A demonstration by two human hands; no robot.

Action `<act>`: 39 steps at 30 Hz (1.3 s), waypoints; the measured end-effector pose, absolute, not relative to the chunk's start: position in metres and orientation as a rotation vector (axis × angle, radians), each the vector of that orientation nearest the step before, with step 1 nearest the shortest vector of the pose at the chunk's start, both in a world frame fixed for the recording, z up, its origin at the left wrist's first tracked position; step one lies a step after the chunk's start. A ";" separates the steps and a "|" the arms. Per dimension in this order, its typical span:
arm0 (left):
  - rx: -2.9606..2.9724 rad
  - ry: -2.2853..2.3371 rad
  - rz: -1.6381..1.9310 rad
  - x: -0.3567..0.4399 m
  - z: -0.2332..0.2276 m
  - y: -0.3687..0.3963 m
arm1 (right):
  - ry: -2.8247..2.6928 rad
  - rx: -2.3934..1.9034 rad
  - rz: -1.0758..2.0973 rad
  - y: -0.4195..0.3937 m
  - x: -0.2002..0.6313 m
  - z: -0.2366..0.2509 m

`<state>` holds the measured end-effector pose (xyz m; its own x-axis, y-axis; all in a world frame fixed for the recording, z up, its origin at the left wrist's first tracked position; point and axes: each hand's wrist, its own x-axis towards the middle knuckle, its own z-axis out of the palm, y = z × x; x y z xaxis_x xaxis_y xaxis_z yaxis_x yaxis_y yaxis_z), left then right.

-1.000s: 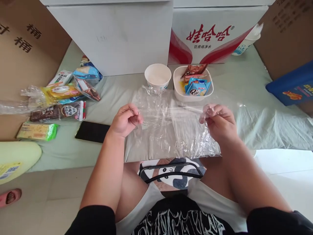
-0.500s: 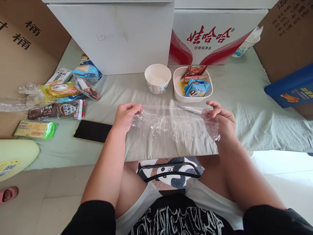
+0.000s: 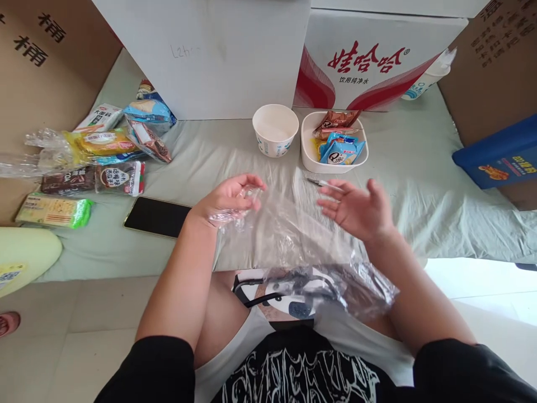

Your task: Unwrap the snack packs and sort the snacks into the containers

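My left hand (image 3: 235,198) is closed on one end of a clear plastic bag (image 3: 293,235). The rest of that bag hangs slack across the table's front edge and over my lap, its crumpled end near my right forearm. To its right, my right hand (image 3: 356,208) is held open, palm turned inward, fingers apart and nothing in them. Just by its fingertips lies a thin pen-like object (image 3: 315,182) with a dark tip, partly hidden by the fingers. Behind the hands stand a white paper bowl (image 3: 274,146) and a white square tub (image 3: 333,167) of wrapped snacks (image 3: 342,148).
On the left lie a pile of packaged snacks (image 3: 104,143) and a black phone (image 3: 157,217). White cartons (image 3: 235,67) wall off the back. A blue package (image 3: 499,154) leans at the right, and another paper bowl (image 3: 423,81) sits in the back right corner.
My right hand has let go of the plastic bag and opened. The bag, stretched between both hands before, now trails from my left hand down toward my lap.
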<state>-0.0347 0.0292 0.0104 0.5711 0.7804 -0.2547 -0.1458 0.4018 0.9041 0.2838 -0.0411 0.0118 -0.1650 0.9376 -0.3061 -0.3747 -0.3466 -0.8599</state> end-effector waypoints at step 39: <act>1.223 1.004 1.045 0.023 -0.016 0.014 | -1.031 -1.317 1.460 -0.046 0.247 -0.009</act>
